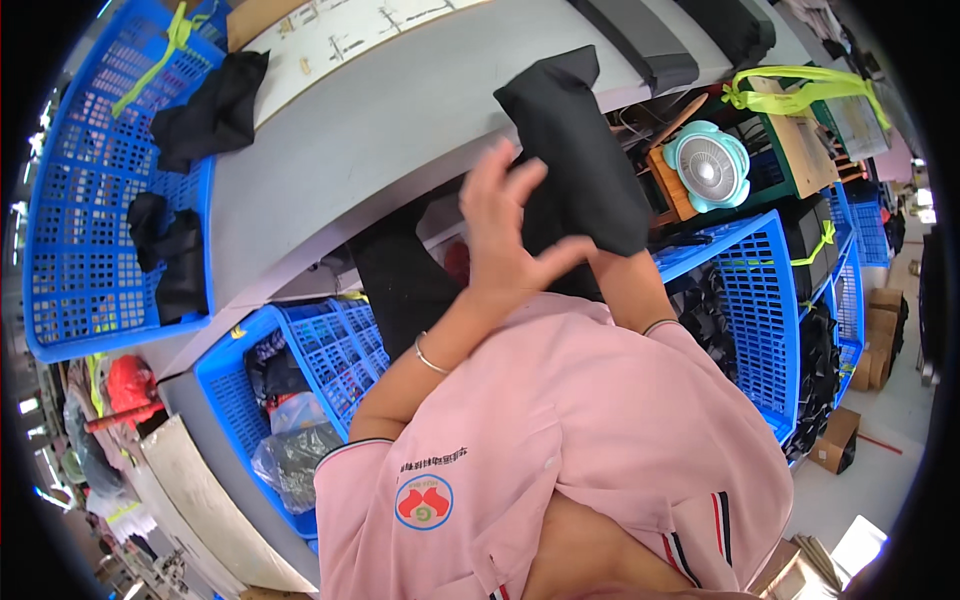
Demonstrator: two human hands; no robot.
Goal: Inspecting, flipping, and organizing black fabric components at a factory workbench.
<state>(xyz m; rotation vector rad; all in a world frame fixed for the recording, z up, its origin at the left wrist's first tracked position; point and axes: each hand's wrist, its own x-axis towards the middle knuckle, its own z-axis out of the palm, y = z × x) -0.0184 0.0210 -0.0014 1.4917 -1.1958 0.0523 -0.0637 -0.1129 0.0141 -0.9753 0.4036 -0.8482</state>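
Observation:
A black fabric pouch (575, 150) covers my right hand, and only the wrist and right forearm (632, 290) show below its lower end. The fingers inside are hidden. The pouch stands up off the front edge of the grey table, its far end squared and creased. Just left of it is my left hand (505, 230), slightly blurred, its fingers spread with nothing in them. The left thumb points toward the pouch's lower end; whether it touches, I cannot tell. Black cloth (400, 280) hangs below the table edge, beside my left forearm.
More black pouches (640, 45) lie on the grey table (300, 190). At left, a blue basket (120, 230) holds black pieces. Blue baskets (745, 330) flank me on both sides. A turquoise fan (708, 167) stands at the right, near cardboard boxes (838, 440).

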